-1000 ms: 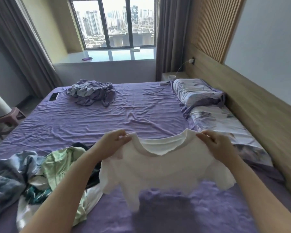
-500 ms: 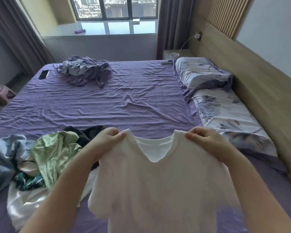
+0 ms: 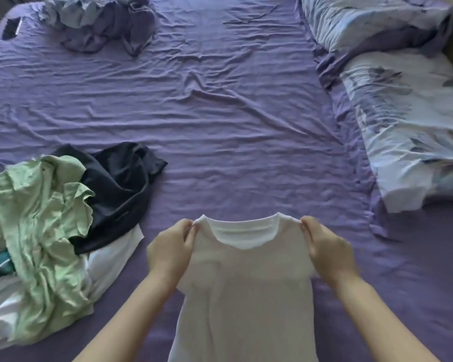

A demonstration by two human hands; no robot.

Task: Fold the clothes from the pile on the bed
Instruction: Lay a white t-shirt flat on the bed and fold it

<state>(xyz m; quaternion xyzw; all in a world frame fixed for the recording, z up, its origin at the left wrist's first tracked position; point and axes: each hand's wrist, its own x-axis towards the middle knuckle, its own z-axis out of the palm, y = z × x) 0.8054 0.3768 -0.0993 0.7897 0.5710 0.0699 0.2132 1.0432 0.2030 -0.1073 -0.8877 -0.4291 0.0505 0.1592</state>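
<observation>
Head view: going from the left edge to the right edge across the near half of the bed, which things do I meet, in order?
Light green garment → dark navy garment → left hand → white T-shirt → right hand → floral pillow.

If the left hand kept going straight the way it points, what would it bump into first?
Probably nothing but bare purple sheet. The left hand, pinching the white T-shirt, points up the bed; the dark garment lies off to its left, though depth is hard to judge.

Head-worn view, down over bed (image 3: 220, 126)
</observation>
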